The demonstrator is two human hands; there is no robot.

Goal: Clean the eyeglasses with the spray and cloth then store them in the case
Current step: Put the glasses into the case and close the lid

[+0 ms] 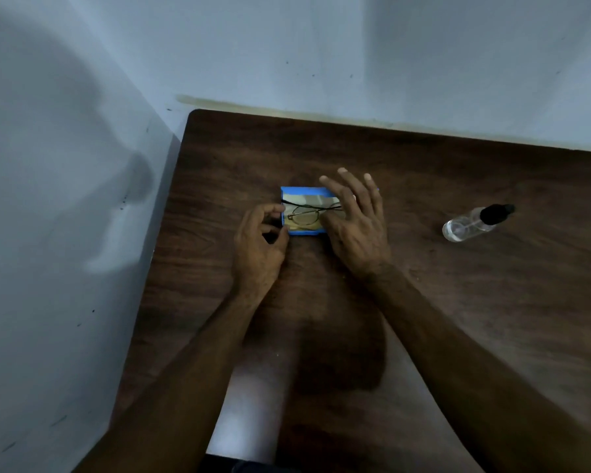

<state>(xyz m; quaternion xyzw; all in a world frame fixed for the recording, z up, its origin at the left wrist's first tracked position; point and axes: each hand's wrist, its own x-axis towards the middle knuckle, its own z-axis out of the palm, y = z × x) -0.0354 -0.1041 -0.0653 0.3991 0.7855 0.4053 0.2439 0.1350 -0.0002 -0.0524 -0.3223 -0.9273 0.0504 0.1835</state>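
Observation:
An open blue case point(302, 191) lies on the dark wooden table point(458, 302), near its left end. Thin wire-rimmed eyeglasses point(306, 216) rest inside it on a pale yellow-beige layer point(313, 200); I cannot tell whether that is the cloth or the lining. My left hand point(257, 249) is curled at the case's left end, its thumb and fingertips pinching the edge. My right hand point(355, 227) lies over the right half of the case with fingers spread, hiding the glasses' right lens. A clear spray bottle point(471, 225) with a black nozzle lies on its side to the right.
The table stands in a corner, with a pale wall point(321, 56) behind it and another wall point(65, 233) along its left edge. Bare tabletop lies between the case and the bottle. A light patch shows at the near edge, between my forearms.

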